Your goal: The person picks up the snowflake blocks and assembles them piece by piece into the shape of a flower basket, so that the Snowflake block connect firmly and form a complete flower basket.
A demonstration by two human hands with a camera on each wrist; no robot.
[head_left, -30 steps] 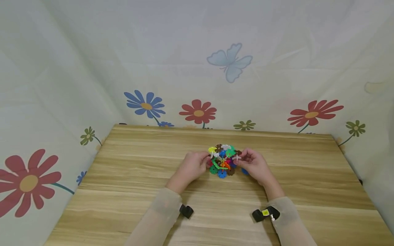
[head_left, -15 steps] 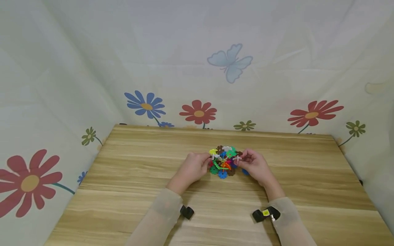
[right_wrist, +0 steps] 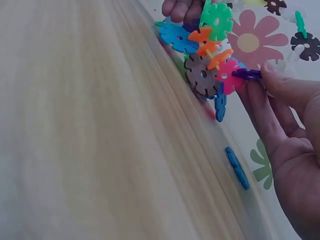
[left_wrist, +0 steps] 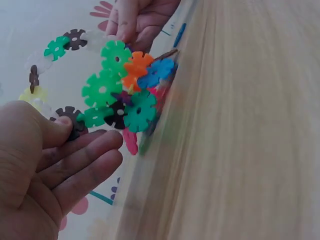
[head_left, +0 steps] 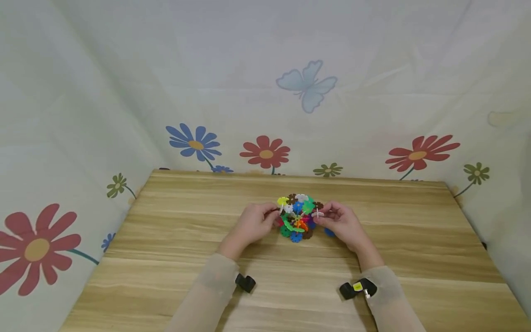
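Interlocking snowflake discs of many colours are joined into one basket-like construction [head_left: 296,224], with a ring of discs [left_wrist: 56,47] arching from it. My left hand [head_left: 254,223] is at its left side; in the left wrist view the thumb presses a dark brown disc [left_wrist: 70,117] on the arch, the other fingers extended below. On the opposite side, my right hand [head_left: 343,223] pinches the arch's other end, its thumb at a purple disc [right_wrist: 247,74] and a white disc [right_wrist: 280,67] in the right wrist view. The construction's lower discs sit close to the tabletop.
A loose blue disc [head_left: 329,232] lies on the wooden table [head_left: 415,240], under the right hand's fingers in the head view. Behind the table hangs a pale curtain [head_left: 232,92] printed with flowers and a butterfly. Black cameras [head_left: 245,283] are strapped to both wrists.
The left hand and wrist have shifted slightly left, and the construction has edged left and turned a little. The head view has shifted slightly too. Both hands keep their hold.
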